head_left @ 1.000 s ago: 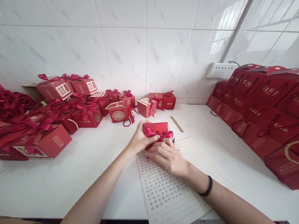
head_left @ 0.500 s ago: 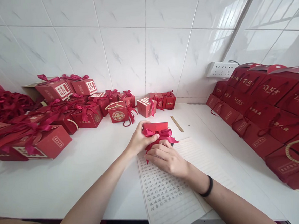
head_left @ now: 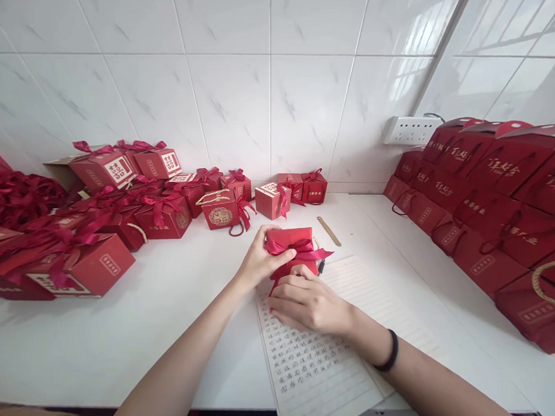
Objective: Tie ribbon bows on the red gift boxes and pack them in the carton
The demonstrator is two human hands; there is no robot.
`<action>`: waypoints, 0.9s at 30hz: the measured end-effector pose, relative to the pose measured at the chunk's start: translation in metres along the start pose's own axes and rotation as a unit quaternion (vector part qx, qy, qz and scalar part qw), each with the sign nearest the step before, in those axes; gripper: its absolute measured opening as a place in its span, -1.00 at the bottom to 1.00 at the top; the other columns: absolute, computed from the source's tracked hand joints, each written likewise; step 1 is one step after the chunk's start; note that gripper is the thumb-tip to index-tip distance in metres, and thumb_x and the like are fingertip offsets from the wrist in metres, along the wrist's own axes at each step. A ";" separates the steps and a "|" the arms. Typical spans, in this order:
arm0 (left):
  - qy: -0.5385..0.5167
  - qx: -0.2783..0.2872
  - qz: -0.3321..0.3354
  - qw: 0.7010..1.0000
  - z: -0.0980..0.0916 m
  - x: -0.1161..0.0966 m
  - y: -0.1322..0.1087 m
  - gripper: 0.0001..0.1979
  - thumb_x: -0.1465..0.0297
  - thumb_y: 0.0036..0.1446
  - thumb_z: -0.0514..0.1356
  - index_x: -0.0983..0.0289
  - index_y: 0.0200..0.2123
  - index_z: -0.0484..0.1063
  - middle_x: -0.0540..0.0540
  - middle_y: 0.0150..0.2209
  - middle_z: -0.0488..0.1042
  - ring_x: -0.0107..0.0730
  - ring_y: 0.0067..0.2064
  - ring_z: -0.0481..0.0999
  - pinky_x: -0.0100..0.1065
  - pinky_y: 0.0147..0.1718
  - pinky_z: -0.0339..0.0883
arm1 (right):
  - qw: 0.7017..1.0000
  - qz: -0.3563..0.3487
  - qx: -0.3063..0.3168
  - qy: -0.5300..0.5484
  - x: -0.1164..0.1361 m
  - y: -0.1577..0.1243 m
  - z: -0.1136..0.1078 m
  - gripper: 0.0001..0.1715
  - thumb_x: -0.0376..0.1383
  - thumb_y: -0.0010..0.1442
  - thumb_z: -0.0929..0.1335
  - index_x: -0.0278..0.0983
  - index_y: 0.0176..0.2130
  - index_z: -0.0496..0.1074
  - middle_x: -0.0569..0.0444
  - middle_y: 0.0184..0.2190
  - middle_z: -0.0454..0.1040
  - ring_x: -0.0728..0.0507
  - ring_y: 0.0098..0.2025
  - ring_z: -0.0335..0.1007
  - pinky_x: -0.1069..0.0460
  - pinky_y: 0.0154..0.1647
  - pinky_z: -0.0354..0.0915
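A small red gift box (head_left: 293, 238) stands on the white table (head_left: 161, 305) at the top edge of a lined sheet of handwriting (head_left: 316, 351). A red ribbon (head_left: 309, 252) lies tied across its top, one tail sticking out to the right. My left hand (head_left: 258, 260) pinches the ribbon at the box's left side. My right hand (head_left: 307, 301) sits just in front of the box with its fingers curled around the ribbon's lower end. A black band circles my right wrist.
Many red ribboned boxes (head_left: 159, 213) crowd the left and back of the table, the nearest one (head_left: 85, 269) large. Red gift bags (head_left: 491, 206) line the right side below a wall socket (head_left: 409, 129). A thin gold strip (head_left: 329, 230) lies behind the box.
My right hand has slid down and left, towards me, drawing the ribbon. The ribbon's right tail has spread out further. My left hand has stayed on the box.
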State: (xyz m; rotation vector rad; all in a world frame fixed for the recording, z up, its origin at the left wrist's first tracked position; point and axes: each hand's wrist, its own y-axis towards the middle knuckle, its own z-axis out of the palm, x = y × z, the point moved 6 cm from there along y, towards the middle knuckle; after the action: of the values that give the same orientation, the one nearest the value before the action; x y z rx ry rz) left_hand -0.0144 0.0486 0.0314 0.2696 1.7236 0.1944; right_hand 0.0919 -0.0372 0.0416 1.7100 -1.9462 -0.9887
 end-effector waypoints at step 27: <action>0.028 0.018 -0.016 0.999 0.000 -0.003 -0.001 -0.55 0.29 -0.06 0.28 0.21 -0.12 0.19 0.04 -0.18 0.42 -0.28 -0.14 0.46 -0.21 -0.10 0.32 | 0.710 0.511 0.268 0.404 -0.085 -0.055 -0.013 -0.61 -0.05 0.06 0.40 -0.30 -0.53 0.35 0.13 -0.58 0.35 -0.02 -0.49 0.26 0.07 -0.45 0.15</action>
State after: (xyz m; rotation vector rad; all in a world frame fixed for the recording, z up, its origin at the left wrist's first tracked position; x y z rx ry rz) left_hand -0.0138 0.0472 0.0339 0.2660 1.7869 0.1485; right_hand 0.1563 0.0398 0.0267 0.6703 -2.0499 0.6873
